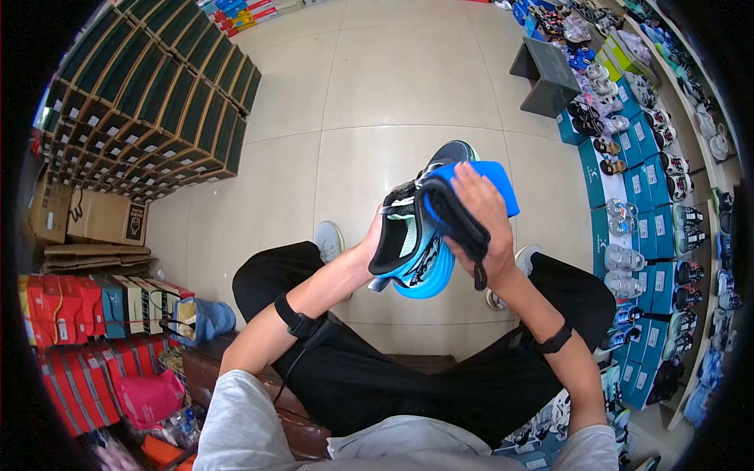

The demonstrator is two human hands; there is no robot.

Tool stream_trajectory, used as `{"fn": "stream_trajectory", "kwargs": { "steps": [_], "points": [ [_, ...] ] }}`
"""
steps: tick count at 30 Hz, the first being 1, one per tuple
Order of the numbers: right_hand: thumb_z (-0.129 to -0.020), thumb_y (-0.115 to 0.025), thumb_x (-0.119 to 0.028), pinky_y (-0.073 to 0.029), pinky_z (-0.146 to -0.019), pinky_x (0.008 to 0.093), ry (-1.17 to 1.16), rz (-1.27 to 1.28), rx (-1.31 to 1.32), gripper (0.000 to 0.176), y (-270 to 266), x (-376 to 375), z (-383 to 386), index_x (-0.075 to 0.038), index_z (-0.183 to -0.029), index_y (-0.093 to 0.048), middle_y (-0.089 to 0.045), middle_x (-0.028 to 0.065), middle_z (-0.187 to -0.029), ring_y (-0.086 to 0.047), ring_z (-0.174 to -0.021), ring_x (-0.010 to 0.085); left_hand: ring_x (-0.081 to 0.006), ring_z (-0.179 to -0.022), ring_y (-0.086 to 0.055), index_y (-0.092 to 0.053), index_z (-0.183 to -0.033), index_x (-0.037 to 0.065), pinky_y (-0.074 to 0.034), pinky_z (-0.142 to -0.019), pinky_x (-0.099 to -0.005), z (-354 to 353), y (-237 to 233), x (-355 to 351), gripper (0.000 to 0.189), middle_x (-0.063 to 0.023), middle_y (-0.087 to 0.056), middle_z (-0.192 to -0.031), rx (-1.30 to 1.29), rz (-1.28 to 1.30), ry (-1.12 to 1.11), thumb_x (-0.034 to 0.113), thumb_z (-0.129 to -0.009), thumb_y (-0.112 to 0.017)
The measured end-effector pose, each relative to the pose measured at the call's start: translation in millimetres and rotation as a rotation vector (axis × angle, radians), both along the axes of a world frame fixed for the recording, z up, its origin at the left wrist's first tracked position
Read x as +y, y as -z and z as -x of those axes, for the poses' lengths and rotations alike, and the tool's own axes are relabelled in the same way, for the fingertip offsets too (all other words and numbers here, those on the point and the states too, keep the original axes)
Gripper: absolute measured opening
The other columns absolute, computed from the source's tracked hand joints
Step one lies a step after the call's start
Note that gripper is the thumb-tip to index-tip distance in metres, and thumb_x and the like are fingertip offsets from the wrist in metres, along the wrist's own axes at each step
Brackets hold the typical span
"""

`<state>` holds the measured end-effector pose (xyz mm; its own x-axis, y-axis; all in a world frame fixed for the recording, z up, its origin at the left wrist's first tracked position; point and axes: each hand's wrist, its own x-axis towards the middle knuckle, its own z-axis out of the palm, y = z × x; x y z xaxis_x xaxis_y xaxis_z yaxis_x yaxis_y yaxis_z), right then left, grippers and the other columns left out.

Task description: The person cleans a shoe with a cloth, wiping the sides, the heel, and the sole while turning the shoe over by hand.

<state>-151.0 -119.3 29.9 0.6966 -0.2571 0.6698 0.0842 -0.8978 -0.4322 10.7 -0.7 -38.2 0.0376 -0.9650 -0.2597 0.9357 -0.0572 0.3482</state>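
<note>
Left grip (375, 235) clasps a rounded shoe (426, 267); right grip (483, 216), fingers extended, covers a padded blue item (500, 182).

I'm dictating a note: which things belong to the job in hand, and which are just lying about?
Job: shoe in left hand; blue-and-black item under right hand.
Lying about: stacked dark boxes; cardboard carton; red boxes.
</note>
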Motion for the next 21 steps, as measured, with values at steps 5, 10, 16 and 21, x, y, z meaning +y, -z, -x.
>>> {"fn": "stream_trajectory", "kwargs": {
  "steps": [5,10,16,21],
  "points": [
    [-0.086,-0.073,-0.019,-0.034,-0.113,0.0496,0.069,-0.069,0.023,0.063,-3.0,-8.4,-2.8,0.003,-0.141,-0.052,-0.049,0.023,-0.148,-0.047,-0.137,0.0393,-0.0205,-0.091,-0.07,-0.065,-0.119,0.009,-0.058,-0.085,-0.0371,-0.8,-13.1,-4.0,0.045,-0.0084,-0.072,-0.107,0.045,-0.065,0.013,0.044,-0.101,-0.045],
    [-0.089,-0.071,-0.026,-0.033,-0.114,0.0505,0.051,-0.11,0.003,0.062,1.9,-3.1,0.0,0.004,-0.14,-0.053,-0.049,0.0239,-0.148,-0.047,-0.138,0.0399,-0.0206,-0.088,-0.07,-0.068,-0.113,0.01,-0.058,-0.083,-0.0362,-3.0,-10.0,-3.1,0.047,-0.0081,-0.073,-0.102,0.115,-0.047,0.084,0.049,-0.098,-0.049],
    [-0.093,-0.066,-0.037,-0.032,-0.114,0.0515,-0.01,-0.146,-0.054,0.062,12.0,17.8,2.5,0.005,-0.137,-0.055,-0.051,0.0239,-0.146,-0.046,-0.138,0.0394,-0.023,-0.089,-0.069,-0.07,-0.108,0.011,-0.056,-0.085,-0.038,-4.8,-2.4,-0.5,0.047,-0.0079,-0.073,-0.102,0.25,-0.039,0.127,0.052,-0.096,-0.049],
    [-0.09,-0.068,-0.039,-0.035,-0.112,0.0498,-0.104,-0.061,-0.048,0.06,14.7,32.3,9.1,-0.002,-0.136,-0.058,-0.053,0.0213,-0.144,-0.048,-0.137,0.0378,-0.0262,-0.099,-0.067,-0.066,-0.116,0.009,-0.053,-0.094,-0.0408,5.2,-33.2,1.9,0.054,-0.0114,-0.071,-0.111,-0.028,-0.303,0.04,0.055,-0.096,-0.046]
  ]
}}
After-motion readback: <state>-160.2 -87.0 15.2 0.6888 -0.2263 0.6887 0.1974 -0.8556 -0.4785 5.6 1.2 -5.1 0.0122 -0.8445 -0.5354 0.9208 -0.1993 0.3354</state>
